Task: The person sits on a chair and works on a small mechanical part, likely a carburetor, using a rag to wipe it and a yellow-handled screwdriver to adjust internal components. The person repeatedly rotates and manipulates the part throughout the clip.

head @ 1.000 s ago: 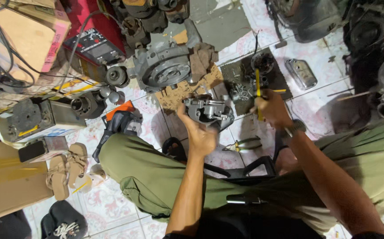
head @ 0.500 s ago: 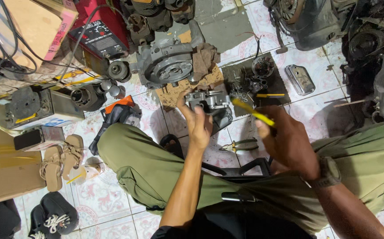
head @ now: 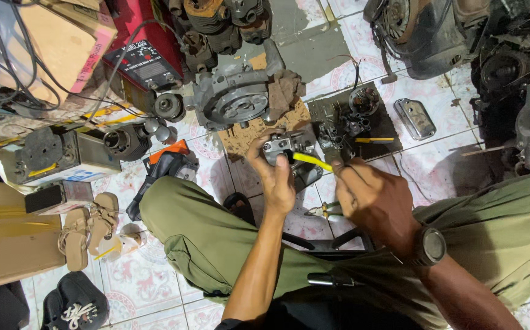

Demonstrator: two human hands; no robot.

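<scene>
Biggest package first: a brown cardboard box (head: 8, 244) lies at my far left on the patterned floor tiles (head: 436, 159), plain and flat-sided, and up in the top left corner sits another cardboard carton (head: 57, 43) with a pinkish printed band down its edge. Next to that is the red welding machine (head: 146, 58), a boxy case with a dark label panel on its face and cables trailing off it. Below it, a white carton (head: 63, 160) with yellow and blue patches holds a grey metal part, and a small dark rectangular device (head: 45, 198) lies on a box just in front. A pair of tan sandals (head: 87, 232) rests by my left knee. Ahead of me the grey engine casing (head: 234, 101) sits on the floor, with a dark mat (head: 378, 125) of small parts to its right and a chrome cover (head: 416, 118) beyond that. Now the work itself: my left hand (head: 274, 177) is clamped around the small grey carburetor (head: 283, 146), lifted just over a scrap of brown cardboard (head: 243, 131), above my knees. My right hand (head: 375, 198) is closed on the yellow-handled screwdriver (head: 312, 161), close beside the left, its tip pointing in against the carburetor. Pliers (head: 323, 211) lie on the tiles between my hands.
</scene>
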